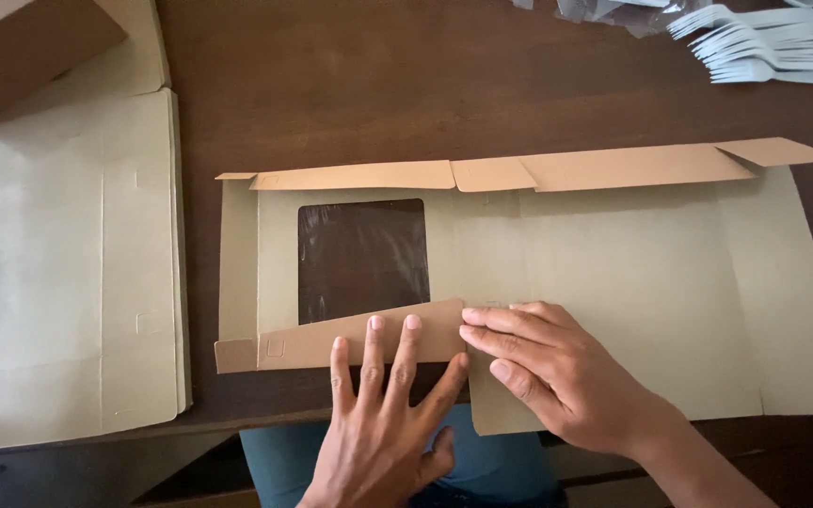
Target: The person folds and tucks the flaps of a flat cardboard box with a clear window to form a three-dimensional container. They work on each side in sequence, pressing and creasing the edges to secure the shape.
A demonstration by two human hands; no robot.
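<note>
A flat, unfolded cardboard box blank (613, 273), pale greenish-grey inside and tan on its folded edges, lies across the dark wooden surface (425, 85), its near edge overhanging the surface rim. It has a rectangular clear window (361, 256) toward its left. The left hand (383, 423) lies flat with fingers spread wide, pressing the near tan flap (350, 341) down over the window's lower edge. The right hand (548, 372), fingers together and extended, pushes on the crease just beside that flap's right end; neither hand grips anything.

The flap could fold crooked, since it already sits at a slant, and hard pressure near the window might crease or loosen its film, though the film's edge is hard to make out.

Another pale blank (68, 273) lies at the left, with a brown closed box (21, 52) on its far corner. White plastic forks (773, 47) sit far right.
</note>
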